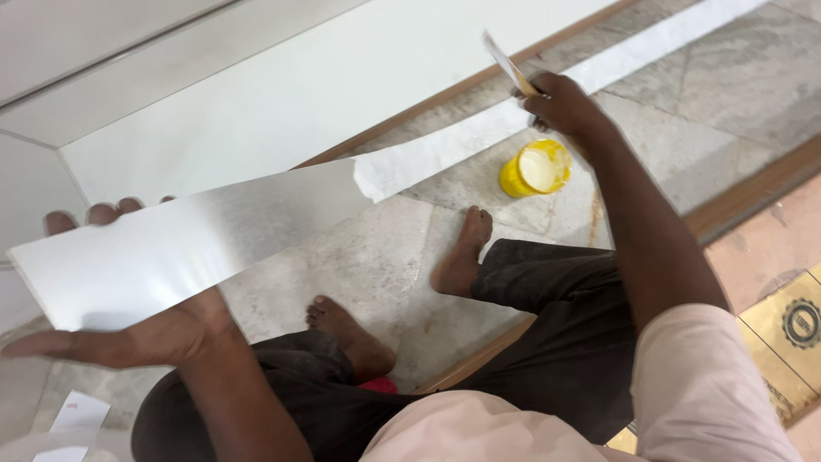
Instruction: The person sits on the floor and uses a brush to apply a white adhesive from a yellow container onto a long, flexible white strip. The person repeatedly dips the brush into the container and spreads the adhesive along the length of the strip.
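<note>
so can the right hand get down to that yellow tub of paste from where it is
Probably yes. The right hand, gripping a flat spreader, is just above the open yellow tub, with nothing between them. The long white strip passes beside the tub, not over it.

Interior fit-out site, room under finishing. Evidence: marble floor point(385, 257) with wooden edging strip point(744, 192); large white panels point(282, 94) laid flat; open yellow tub of pale adhesive point(536, 168) on floor; paper scraps point(79, 412); barefoot worker.
</note>
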